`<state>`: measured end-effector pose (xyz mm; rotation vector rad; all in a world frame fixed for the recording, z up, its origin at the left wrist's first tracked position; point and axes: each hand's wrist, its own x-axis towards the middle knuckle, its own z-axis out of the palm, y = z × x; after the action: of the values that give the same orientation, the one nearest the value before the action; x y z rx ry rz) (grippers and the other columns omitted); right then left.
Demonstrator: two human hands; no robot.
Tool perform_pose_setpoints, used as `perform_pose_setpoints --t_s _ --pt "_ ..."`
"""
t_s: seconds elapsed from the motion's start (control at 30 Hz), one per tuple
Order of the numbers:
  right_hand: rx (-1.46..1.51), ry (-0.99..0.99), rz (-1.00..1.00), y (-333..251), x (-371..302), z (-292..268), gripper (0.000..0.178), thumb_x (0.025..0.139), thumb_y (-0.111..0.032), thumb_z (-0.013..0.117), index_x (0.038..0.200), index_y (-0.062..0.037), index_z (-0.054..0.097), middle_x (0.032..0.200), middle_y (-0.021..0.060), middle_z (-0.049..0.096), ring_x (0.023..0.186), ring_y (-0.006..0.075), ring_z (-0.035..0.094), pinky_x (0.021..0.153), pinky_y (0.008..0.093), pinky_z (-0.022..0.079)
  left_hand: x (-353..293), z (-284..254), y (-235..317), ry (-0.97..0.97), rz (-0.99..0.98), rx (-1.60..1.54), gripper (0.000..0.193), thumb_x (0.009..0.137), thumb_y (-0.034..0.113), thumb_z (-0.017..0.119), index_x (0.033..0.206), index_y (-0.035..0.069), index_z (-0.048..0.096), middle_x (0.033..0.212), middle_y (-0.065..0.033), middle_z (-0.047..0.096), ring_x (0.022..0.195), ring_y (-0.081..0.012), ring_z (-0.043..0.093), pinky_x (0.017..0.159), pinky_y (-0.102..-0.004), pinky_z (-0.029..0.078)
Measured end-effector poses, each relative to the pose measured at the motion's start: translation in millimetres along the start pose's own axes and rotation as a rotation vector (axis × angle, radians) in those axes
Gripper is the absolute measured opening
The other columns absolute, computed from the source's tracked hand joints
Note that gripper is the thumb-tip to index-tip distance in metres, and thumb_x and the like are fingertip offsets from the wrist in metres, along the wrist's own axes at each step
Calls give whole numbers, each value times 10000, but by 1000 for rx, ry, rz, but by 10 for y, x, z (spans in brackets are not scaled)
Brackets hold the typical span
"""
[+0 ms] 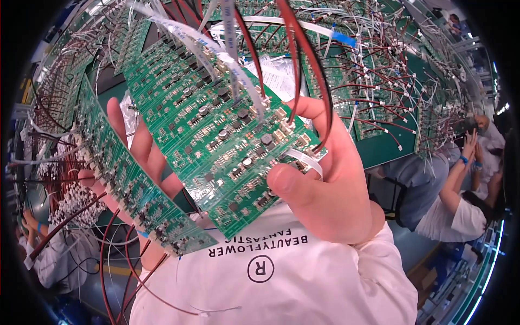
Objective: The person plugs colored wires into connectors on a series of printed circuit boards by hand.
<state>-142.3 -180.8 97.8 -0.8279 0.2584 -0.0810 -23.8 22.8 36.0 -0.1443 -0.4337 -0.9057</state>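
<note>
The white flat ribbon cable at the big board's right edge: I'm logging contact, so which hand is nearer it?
Right. The right hand grips that board edge, its thumb beside the white flat ribbon cable. The left hand lies behind the green circuit board, further left.

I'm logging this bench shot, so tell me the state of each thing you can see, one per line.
Right hand: closed on the large green circuit board, thumb on its face.
Large green circuit board: held up, tilted, ribbon cables and red wires plugged in.
Left hand: open, fingers spread behind the boards.
Narrow green circuit board: resting across the left hand, tilted.
White ribbon cables: plugged in, arching upward.
Red wires: attached, looping.
</note>
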Motion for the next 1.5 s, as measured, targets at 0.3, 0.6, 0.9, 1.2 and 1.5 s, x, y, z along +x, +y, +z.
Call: perform_pose_setpoints --t_s 0.3,0.6,0.9,1.2,1.5 --pt "-22 -16 20 121 26 94 600 753 20 684 1234 -21 329 1037 32 565 796 38 531 615 149 405 -234 -83 -87 -315 -136 -164 835 793 295 629 1432 158 110 1481 -166 106 1323 -325 252 1073 -466 249" --pt "22 -66 108 35 -32 98 672 705 93 675 1260 -19 313 1151 100 528 968 147 562 767 250 497 -266 -102 -37 -147 -31 -145 756 799 278 619 1401 134 186 1467 -185 138 1309 -325 276 1071 -458 256" --pt "-404 -172 -95 -5 -122 -223 389 653 99 661 982 27 466 755 134 593 696 189 600 621 280 482 -179 -180 -140 0 58 -116 681 805 262 609 1370 110 261 1454 -203 169 1295 -325 300 1069 -450 263" --pt "-141 -363 -353 -303 -82 -468 227 922 -219 477 919 9 478 818 141 590 660 219 587 649 309 488 37 -261 -238 129 135 -97 611 810 246 599 1339 86 337 1440 -221 200 1282 -325 324 1067 -441 270" --pt "-97 -155 87 53 258 -408 339 928 -171 477 1202 27 451 1081 94 580 933 122 569 770 259 466 -27 -136 -92 240 271 -27 549 816 229 589 1308 62 413 1427 -240 231 1268 -325 348 1065 -433 277"
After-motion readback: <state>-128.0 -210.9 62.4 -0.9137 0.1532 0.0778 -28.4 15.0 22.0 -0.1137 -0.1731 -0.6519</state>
